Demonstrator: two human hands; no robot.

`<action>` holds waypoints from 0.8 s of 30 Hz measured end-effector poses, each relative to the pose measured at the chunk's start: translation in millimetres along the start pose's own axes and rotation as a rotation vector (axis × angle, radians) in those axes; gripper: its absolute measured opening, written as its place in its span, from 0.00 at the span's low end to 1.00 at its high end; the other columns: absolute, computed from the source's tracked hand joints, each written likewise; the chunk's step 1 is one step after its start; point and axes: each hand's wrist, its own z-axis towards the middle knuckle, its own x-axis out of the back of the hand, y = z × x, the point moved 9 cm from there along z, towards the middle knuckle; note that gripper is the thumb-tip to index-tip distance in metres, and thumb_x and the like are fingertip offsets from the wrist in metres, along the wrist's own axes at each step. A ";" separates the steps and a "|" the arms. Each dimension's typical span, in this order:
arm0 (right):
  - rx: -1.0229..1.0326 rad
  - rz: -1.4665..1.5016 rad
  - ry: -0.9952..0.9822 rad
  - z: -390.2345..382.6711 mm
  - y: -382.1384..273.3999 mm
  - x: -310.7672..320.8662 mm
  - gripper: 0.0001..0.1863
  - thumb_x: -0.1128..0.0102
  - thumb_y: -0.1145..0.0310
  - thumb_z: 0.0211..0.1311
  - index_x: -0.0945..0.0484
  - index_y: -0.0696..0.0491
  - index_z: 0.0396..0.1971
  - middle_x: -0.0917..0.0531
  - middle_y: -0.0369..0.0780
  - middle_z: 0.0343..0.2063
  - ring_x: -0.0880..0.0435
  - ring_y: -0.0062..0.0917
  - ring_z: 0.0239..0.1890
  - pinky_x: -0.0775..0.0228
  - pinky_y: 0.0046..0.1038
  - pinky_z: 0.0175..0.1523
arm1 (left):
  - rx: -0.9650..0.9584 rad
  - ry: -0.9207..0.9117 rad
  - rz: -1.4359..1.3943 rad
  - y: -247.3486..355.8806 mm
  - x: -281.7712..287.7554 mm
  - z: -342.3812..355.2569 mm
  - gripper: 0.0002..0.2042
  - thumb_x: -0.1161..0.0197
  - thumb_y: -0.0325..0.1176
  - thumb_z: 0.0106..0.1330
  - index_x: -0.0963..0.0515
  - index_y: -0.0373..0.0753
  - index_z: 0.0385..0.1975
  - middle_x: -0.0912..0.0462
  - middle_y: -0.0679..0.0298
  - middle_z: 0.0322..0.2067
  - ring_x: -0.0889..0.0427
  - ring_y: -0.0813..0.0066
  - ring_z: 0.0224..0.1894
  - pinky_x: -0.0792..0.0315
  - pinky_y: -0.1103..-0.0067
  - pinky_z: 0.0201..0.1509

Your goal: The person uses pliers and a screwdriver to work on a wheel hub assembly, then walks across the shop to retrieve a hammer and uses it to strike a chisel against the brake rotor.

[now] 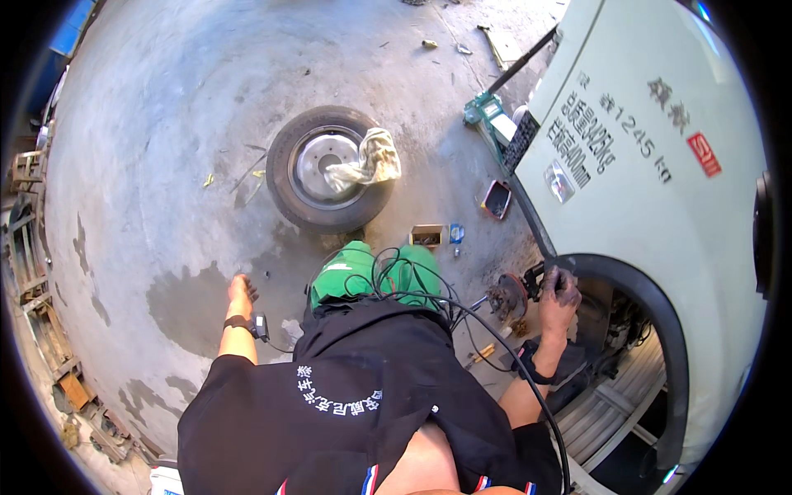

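Well to the left of the left hand lie wooden frames (31, 256); the left hand (241, 290) hangs over the grey floor, its fingers loose and slightly curled, with a dark band (238, 322) just behind it at the wrist; ahead of that hand and to its right, a wheel (313, 165) lies flat, a pale stained cloth (378, 157) draped over its rim; farther right, between the two hands and ahead of them, sit an open cardboard box (429, 228) and a small blue box (456, 234) beside it; a dark tray (497, 199) and a green floor jack (497, 124) stand ahead and left of the right hand; just left of that hand is the rusty hub (516, 295); the right hand (560, 293), fingers bent and blackened, is at the black wheel-arch trim (672, 346); whether it pinches anything I cannot tell; right of it spreads the pale vehicle panel (660, 214).
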 end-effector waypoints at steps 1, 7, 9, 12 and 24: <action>0.132 -0.025 0.004 19.3 -30.0 -4.4 0.10 0.46 0.68 0.62 0.24 0.60 0.27 0.21 0.52 0.23 0.21 0.48 0.27 0.30 0.38 0.32 | 0.012 0.007 -0.013 7.5 -7.5 -2.9 0.16 0.45 0.44 0.55 0.25 0.40 0.37 0.25 0.62 0.32 0.25 0.64 0.34 0.29 0.67 0.34; 0.332 -0.119 -0.125 100.7 -139.0 -53.2 0.09 0.46 0.68 0.63 0.25 0.57 0.26 0.22 0.49 0.20 0.22 0.46 0.22 0.31 0.38 0.29 | -0.154 0.061 0.064 27.6 -41.1 -18.2 0.10 0.43 0.38 0.55 0.22 0.37 0.29 0.24 0.64 0.25 0.24 0.70 0.28 0.30 0.74 0.24; 0.395 -0.124 -0.133 135.1 -167.7 -66.7 0.10 0.45 0.67 0.63 0.25 0.57 0.25 0.22 0.49 0.19 0.22 0.45 0.22 0.32 0.38 0.28 | -0.070 0.087 -0.004 5.3 -47.0 -9.4 0.11 0.43 0.38 0.53 0.23 0.37 0.29 0.25 0.63 0.24 0.25 0.69 0.26 0.31 0.73 0.24; 0.506 -0.091 -0.118 191.3 -211.9 -91.5 0.10 0.44 0.67 0.62 0.25 0.56 0.24 0.22 0.49 0.19 0.23 0.45 0.22 0.33 0.39 0.28 | 0.094 0.161 -0.175 -32.7 -56.5 -1.8 0.09 0.43 0.37 0.51 0.26 0.38 0.25 0.27 0.62 0.21 0.28 0.68 0.22 0.33 0.71 0.22; 0.727 0.073 -0.297 525.4 -370.9 -384.7 0.14 0.47 0.63 0.65 0.23 0.58 0.25 0.22 0.49 0.18 0.22 0.32 0.20 0.32 0.31 0.29 | 0.169 0.379 -0.279 89.4 -212.8 -15.4 0.08 0.45 0.37 0.55 0.27 0.41 0.28 0.27 0.63 0.25 0.25 0.68 0.27 0.29 0.71 0.27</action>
